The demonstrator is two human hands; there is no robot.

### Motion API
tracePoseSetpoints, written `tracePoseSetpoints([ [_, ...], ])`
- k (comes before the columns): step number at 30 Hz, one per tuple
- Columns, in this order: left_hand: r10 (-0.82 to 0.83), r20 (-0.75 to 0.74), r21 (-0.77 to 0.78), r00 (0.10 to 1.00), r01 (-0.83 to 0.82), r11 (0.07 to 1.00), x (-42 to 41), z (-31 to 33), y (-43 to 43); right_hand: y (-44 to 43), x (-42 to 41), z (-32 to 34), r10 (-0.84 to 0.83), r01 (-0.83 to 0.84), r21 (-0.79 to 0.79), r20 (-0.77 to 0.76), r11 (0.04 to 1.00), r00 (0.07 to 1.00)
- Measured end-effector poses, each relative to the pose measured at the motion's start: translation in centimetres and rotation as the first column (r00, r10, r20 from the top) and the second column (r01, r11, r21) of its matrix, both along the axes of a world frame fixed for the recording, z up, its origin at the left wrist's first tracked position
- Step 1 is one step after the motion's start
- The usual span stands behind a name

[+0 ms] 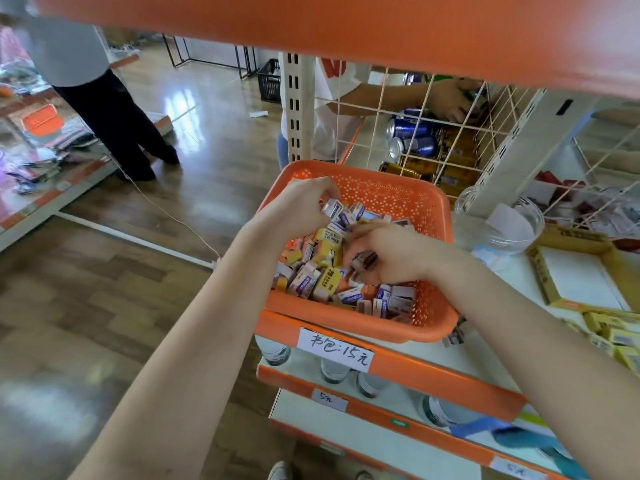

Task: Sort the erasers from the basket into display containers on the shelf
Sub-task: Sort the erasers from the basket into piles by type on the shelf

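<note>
- An orange perforated basket [398, 199] is set at the left front corner of the shelf [485, 358].
- The basket is filled with a loose heap of small boxed erasers [304, 282]. "2B" is printed on the yellow sleeves, and "ERASER" can be read on a purple-and-white one.
- The left hand [298, 206] is held over the far left part of the basket. A white-and-purple eraser [331, 206] is pinched between its thumb and fingertips.
- The right hand [391, 254] is lowered onto the middle of the heap, and its fingers are curled round a brown-sleeved eraser [363, 262].
- A loose brown eraser [453, 336] is seen on the shelf, against the basket's near right corner.
- A clear plastic jar [498, 226] is placed just beside the basket's right wall, towards the back edge of the shelf.
- A yellow cardboard display box [542, 278] with a white floor is set further along, towards the right end.
- A handwritten label [336, 349] reading "书包:15元" is fixed to the shelf's orange front edge, below the basket.
- A smaller label [329, 400] reading "5元" is fixed to the edge of the shelf beneath.
- Blue cans [412, 133] and gold cans [415, 168] are stacked behind the wire grid [381, 109] at the back edge; their print cannot be read.
</note>
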State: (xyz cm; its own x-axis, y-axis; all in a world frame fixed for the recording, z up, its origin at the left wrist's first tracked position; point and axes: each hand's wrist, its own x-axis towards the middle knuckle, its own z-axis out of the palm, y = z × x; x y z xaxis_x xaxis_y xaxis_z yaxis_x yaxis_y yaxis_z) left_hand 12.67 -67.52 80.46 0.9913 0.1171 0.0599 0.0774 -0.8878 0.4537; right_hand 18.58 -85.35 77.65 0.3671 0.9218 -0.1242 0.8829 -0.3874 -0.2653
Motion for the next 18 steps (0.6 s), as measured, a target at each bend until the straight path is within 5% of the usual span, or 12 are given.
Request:
tracePoseSetpoints([
  [3, -0.012, 0.013, 0.002, 1.0, 0.012, 1.0, 0.0, -0.1, 0.3, 0.1, -0.1, 0.1, -0.01, 0.019, -0.198, 0.049, 0.98, 0.999],
  [7, -0.004, 0.021, -0.029, 1.0, 0.004, 1.0, 0.1, -0.3, 0.5, 0.3, 0.0, 0.2, 0.014, 0.011, -0.261, 0.093, 0.965, 0.996],
  [18, -0.11, 0.02, -0.033, 0.994, 0.11, 0.993, 0.4, 1.6, -1.5, -2.3, -0.8, 4.9, -0.259, 0.27, 0.126, -0.094, 0.955, 0.961],
])
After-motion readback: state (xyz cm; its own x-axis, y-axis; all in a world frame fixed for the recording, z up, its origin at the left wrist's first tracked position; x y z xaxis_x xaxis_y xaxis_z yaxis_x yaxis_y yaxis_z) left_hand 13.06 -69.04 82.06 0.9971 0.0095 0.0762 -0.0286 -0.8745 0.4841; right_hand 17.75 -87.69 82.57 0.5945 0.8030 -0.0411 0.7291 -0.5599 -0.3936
